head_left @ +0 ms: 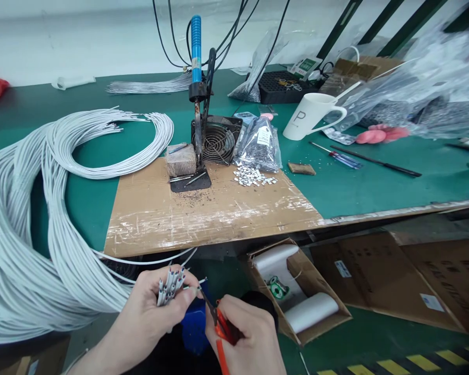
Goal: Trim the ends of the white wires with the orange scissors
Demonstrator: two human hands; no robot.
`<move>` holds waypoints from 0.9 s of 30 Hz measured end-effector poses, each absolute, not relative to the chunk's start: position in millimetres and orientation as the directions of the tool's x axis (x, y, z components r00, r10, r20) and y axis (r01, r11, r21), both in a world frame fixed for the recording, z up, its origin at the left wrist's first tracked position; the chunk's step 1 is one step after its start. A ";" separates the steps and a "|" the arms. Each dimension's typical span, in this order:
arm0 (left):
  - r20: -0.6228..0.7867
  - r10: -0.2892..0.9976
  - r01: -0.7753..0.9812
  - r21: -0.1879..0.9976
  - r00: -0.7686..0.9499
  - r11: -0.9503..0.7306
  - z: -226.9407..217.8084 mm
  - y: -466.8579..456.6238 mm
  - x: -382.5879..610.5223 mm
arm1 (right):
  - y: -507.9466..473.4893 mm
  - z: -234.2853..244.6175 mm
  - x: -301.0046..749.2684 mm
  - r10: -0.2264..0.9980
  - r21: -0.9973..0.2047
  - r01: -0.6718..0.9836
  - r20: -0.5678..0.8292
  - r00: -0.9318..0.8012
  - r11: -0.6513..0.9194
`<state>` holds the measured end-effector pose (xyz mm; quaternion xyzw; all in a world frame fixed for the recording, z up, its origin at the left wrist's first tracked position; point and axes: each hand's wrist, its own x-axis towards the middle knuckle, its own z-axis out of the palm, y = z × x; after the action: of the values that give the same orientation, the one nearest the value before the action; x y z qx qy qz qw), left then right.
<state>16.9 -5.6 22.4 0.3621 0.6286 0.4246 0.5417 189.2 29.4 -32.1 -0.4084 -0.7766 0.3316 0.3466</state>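
My left hand (150, 312) is closed around a bunch of white cables (171, 287), their cut ends with dark tips pointing up. Between its thumb and forefinger, one cable end sticks out to the right. My right hand (248, 333) is wrapped around orange-handled wire cutters (222, 327). Their dark narrow jaws reach up to that single cable end, close to my left fingertips; whether they touch the wire I cannot tell. Large coils of white cable (74, 234) lie to the left and hang over the table's edge.
On the table, a cardboard sheet (219, 219) carries a blue-handled soldering iron (196, 52) on a stand, a fan (217, 140) and small metal pieces (253, 175). A white mug (307, 117) and screwdriver (344, 159) lie right. Below is an open carton (328, 330).
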 end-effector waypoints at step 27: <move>-0.383 0.902 -0.113 0.924 -0.201 0.367 27.5 -1.7 19.5 | 30.1 -39.5 192.5 0.952 -0.951 0.281 0.036 -0.303 0.126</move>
<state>19.5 -1.7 27.5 0.3180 0.6202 0.4643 0.5464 192.5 30.1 -39.5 -0.4682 -0.6585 0.4669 0.3594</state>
